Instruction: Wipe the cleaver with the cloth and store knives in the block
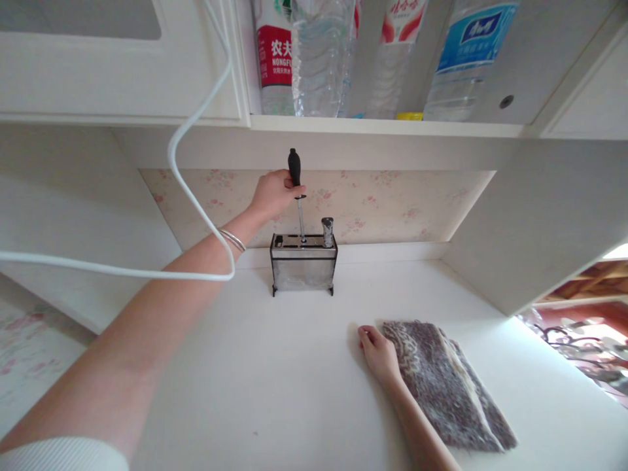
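Black-handled tool (294,168), slim silvery shaft (301,217)

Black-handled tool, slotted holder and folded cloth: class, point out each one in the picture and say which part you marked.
Black-handled tool (294,168), head view: on the handle.
Slotted holder (303,275), head view: on the front wall.
Folded cloth (441,383), head view: middle of the upper surface.
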Available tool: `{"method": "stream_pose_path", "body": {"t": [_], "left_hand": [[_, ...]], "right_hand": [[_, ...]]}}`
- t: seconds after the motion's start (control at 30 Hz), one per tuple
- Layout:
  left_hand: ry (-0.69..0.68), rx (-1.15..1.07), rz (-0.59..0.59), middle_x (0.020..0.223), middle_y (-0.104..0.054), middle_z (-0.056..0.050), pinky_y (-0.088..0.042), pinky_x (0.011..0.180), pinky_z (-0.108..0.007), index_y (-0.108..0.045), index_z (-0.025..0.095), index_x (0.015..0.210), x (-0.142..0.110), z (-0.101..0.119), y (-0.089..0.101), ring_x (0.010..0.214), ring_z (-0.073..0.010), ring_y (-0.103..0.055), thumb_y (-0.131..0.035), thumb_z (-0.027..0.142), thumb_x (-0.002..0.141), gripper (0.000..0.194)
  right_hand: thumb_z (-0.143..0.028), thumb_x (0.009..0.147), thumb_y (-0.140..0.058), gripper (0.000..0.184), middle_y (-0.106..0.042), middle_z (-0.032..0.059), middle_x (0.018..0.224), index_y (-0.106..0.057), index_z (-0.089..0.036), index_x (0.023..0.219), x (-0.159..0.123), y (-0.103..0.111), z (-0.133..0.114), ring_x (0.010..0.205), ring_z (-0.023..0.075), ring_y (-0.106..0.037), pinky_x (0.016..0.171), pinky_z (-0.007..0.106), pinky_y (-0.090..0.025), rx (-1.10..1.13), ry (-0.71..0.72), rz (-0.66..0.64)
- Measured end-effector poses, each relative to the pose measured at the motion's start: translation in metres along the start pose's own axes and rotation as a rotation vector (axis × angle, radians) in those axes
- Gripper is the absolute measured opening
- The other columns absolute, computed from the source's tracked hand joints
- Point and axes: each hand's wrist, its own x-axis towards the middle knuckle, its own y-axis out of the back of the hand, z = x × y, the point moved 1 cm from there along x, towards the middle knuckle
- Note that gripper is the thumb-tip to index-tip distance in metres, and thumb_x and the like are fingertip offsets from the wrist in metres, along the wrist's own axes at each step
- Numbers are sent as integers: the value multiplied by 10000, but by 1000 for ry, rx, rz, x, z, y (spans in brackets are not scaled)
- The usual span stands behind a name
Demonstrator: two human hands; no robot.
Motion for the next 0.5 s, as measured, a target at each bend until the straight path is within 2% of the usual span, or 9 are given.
{"method": "stream_pose_path", "body": {"t": [0.1, 0.27, 0.5], "left_hand": [[45, 76, -100, 850, -720, -50, -472, 704, -282, -691, 165, 836, -2, -10, -21, 818, -217, -662, -642, 412, 738, 271], [135, 108, -220, 809, -723, -52, -452, 651, -269, -699, 172, 800, -28, -36, -54, 780, -214, -661, -623, 421, 742, 267], [160, 99, -290, 782, -723, -42, -437, 628, -258, -692, 182, 775, -54, -59, -81, 723, -190, -648, -619, 445, 739, 276]], "right_hand": [[-502, 851, -397, 388, -644, 9, 595, -668, -225, 876, 1, 0, 0, 580, 199, -605, 575, 265, -399, -9, 2, 6], [-480, 847, -408, 360, -644, 7, 592, -671, -235, 865, 1, 0, -3, 593, 198, -606, 590, 264, -391, -30, 10, 13], [-470, 863, -402, 355, -637, 5, 586, -669, -236, 863, 2, 1, -6, 588, 194, -601, 595, 265, -387, -37, 7, 20]]}}
